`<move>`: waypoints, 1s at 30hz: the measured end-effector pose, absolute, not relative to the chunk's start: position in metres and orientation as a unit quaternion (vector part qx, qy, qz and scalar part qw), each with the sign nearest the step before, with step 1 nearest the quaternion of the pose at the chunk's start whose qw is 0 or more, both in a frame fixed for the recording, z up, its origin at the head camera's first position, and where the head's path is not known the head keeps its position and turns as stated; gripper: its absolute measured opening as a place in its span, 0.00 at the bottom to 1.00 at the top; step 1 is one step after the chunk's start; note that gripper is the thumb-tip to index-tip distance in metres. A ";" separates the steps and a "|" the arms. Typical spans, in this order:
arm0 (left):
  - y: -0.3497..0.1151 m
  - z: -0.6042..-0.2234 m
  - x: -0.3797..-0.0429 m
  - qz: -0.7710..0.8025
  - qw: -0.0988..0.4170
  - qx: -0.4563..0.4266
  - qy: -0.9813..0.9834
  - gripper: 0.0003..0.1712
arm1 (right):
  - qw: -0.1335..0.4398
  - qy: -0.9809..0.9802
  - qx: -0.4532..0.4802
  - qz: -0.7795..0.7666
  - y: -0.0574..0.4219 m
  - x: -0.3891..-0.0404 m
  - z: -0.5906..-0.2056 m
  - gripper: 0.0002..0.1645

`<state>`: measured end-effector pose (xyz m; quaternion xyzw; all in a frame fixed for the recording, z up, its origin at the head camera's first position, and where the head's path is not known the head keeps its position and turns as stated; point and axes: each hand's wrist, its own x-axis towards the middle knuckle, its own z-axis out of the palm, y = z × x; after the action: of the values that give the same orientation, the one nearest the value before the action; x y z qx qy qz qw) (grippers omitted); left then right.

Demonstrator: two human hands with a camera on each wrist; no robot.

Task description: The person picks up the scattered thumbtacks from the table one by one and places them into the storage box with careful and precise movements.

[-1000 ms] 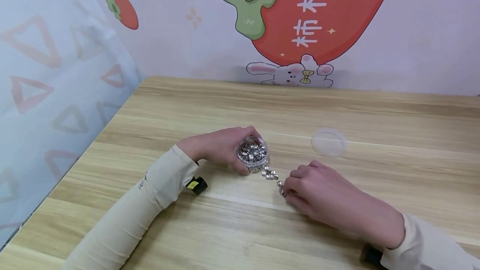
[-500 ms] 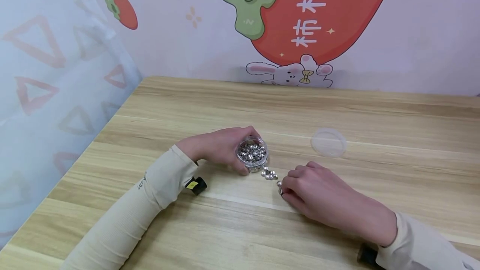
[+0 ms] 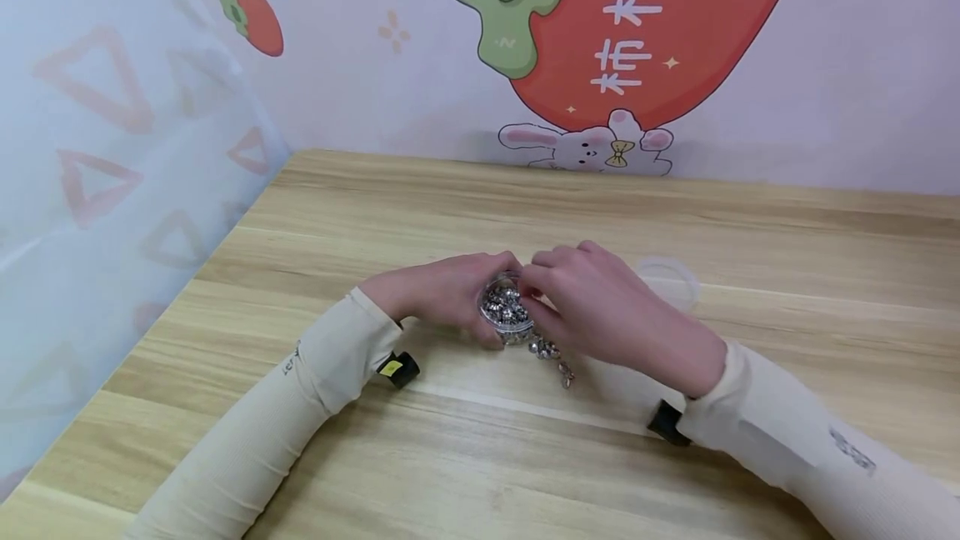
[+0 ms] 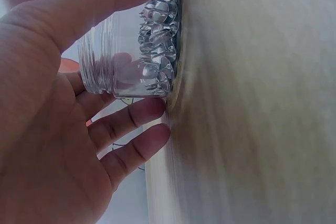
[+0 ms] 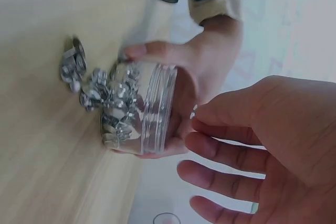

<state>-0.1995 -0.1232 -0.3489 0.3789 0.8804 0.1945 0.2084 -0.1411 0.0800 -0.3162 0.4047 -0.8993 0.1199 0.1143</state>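
Note:
My left hand (image 3: 442, 294) grips a round clear plastic jar (image 4: 123, 51) that stands upright on the table. Silver thumbtacks (image 4: 160, 40) fill the lower part of it, their domed heads and pins showing through the wall. Over the jar's open mouth, my right hand (image 3: 592, 307) pinches a thumbtack (image 5: 193, 112) between thumb and forefinger; only a small silvery bit of it shows. More thumbtacks (image 3: 543, 348) lie loose right beside the jar, and a smaller bunch of thumbtacks (image 3: 566, 374) lies a little nearer to me.
A clear round lid (image 3: 675, 280) lies on the wooden table (image 3: 420, 457) behind my right hand, partly covered by it. Black wrist cameras sit under both cuffs. A printed cloth (image 3: 360, 90) hangs behind the table's back edge.
My right hand has moved from the loose thumbtacks up and left to the jar's mouth, baring the small bunch it covered. The left hand and jar have stayed put.

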 end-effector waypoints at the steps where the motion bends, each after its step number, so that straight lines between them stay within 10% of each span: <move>1: -0.123 -0.349 -0.200 0.191 0.207 0.380 0.881 0.42 | 0.116 -0.900 0.402 0.119 0.078 -0.144 -0.316 0.04; 7: -0.122 -0.346 -0.199 0.188 0.207 0.378 0.882 0.42 | 0.115 -0.905 0.390 0.126 0.076 -0.148 -0.317 0.03; 15: -0.120 -0.348 -0.199 0.198 0.205 0.388 0.876 0.45 | 0.076 -0.923 0.359 0.113 0.080 -0.150 -0.315 0.62; 30: -0.121 -0.348 -0.199 0.183 0.198 0.389 0.881 0.45 | 0.048 -0.927 0.357 0.101 0.083 -0.142 -0.312 0.67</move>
<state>-0.1991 -0.1209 -0.3479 0.3885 0.8812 0.1825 0.1980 -0.1421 0.0826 -0.3121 0.3573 -0.9272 0.1015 0.0479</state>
